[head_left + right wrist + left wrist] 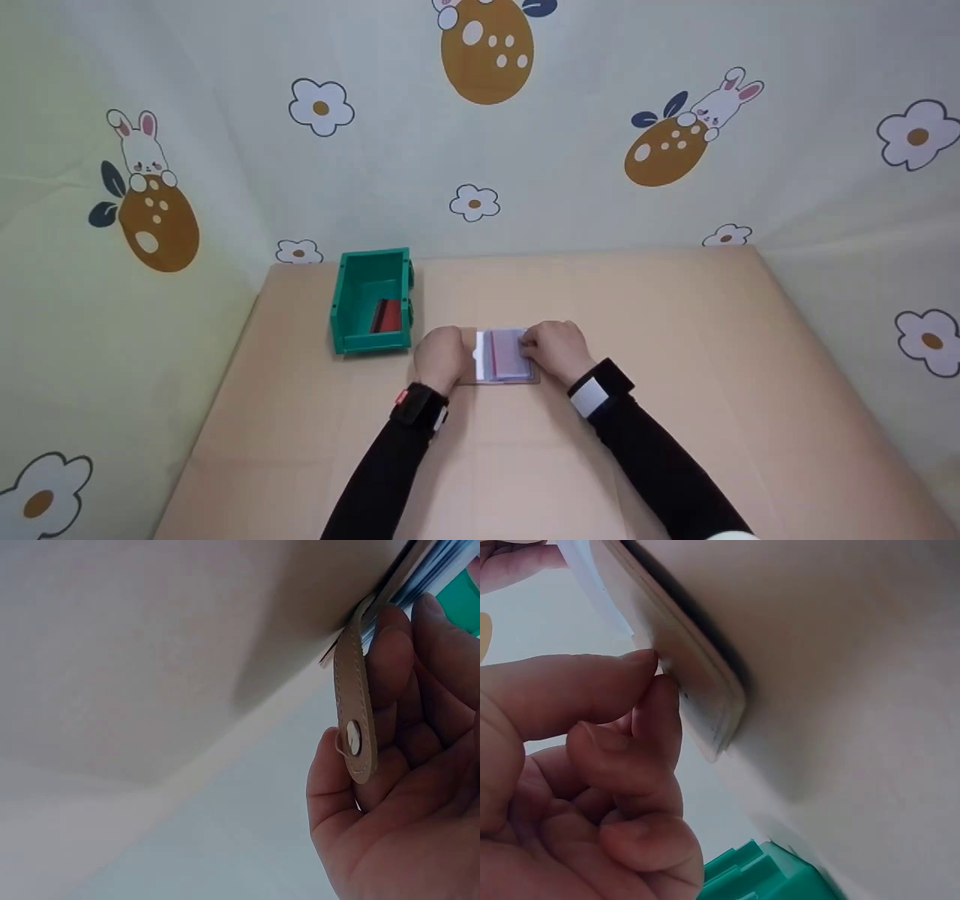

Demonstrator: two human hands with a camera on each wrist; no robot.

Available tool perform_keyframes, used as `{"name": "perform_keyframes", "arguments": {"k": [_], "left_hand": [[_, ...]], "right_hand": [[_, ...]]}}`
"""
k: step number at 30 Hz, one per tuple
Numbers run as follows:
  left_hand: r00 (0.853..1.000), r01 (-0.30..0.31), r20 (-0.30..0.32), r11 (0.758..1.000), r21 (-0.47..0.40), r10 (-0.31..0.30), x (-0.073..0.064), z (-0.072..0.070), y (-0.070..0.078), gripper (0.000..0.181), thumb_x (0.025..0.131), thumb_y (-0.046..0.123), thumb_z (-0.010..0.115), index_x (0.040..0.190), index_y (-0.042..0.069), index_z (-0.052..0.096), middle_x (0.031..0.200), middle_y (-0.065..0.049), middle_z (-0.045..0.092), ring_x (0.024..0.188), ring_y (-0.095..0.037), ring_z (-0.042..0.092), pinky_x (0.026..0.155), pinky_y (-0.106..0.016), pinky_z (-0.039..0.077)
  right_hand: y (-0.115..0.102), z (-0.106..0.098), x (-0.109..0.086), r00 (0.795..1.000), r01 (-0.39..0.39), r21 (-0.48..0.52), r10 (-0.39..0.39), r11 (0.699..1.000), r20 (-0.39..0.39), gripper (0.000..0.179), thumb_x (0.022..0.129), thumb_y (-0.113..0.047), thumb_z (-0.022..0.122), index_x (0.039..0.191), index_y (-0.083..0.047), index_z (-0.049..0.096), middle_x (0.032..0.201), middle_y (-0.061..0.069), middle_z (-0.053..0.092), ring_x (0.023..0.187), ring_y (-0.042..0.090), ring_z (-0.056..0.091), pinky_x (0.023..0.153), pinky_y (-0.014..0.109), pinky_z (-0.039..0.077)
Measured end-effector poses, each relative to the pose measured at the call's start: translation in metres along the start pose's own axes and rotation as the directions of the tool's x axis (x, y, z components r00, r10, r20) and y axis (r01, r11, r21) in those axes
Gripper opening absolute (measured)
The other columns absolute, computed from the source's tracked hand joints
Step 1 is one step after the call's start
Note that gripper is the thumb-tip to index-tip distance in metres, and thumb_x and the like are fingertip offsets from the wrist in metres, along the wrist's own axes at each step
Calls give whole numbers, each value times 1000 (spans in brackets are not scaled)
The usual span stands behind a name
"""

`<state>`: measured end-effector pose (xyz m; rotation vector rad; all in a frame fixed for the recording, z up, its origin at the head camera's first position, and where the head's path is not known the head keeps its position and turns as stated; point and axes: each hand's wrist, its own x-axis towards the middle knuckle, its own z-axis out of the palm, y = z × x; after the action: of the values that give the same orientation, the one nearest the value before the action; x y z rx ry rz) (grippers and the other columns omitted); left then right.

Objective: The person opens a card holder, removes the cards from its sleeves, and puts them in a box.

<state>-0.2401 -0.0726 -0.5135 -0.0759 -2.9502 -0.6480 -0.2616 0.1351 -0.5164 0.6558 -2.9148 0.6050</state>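
A tan card holder lies spread open on the table, its clear plastic sleeves showing a pinkish card inside. My left hand pinches the left cover's edge between thumb and forefinger; in the left wrist view its other fingers are curled beside the cover. At the right side, my right hand has its thumb and forefinger at the sleeves' outer edge and pinches them. The holder's strap, with a metal snap, hangs against the right hand's fingers in the right wrist view.
A green bin stands at the back left, close to the left hand. Inside it lies a dark red and black flat item. The tan tabletop meets patterned cloth walls at the back and sides.
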Motion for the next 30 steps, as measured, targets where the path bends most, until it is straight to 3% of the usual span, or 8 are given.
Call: {"name": "perform_keyframes", "arguments": {"k": [11,19,23,30], "left_hand": [[999,36,32,990,-133,-32,0,-3,-9,23,78,-4,61,60,8,55,63,-2,50,60,-19,44,58,-35,41],[997,64,62,986,-155,-55,2,-3,-9,21,77,-4,60,59,8,56,63,-2,51,60,-20,45,57,-33,39],[994,89,82,982,-165,-76,2,-3,-8,18,78,-3,61,62,7,59,65,-3,52,62,-20,46,57,-33,40],[995,85,74,980,-179,-73,2,-1,-10,18,78,-3,59,63,7,60,66,-2,53,63,-20,46,58,-32,40]], "right_hand": [[1,0,2,1000,-5,-5,5,1000,-9,15,81,-16,80,96,-10,80,95,5,75,91,27,69,81,44,47],[2,-2,10,1000,-12,-1,12,1000,-9,9,83,-12,78,92,-9,80,92,5,75,91,26,69,85,43,49],[3,-4,13,999,-25,12,26,1000,-22,8,84,-10,77,91,-8,80,91,6,74,89,26,69,81,42,52],[5,-3,18,999,-21,13,22,1000,-35,8,86,-8,75,92,-8,80,90,7,72,87,26,68,78,41,53]]}}
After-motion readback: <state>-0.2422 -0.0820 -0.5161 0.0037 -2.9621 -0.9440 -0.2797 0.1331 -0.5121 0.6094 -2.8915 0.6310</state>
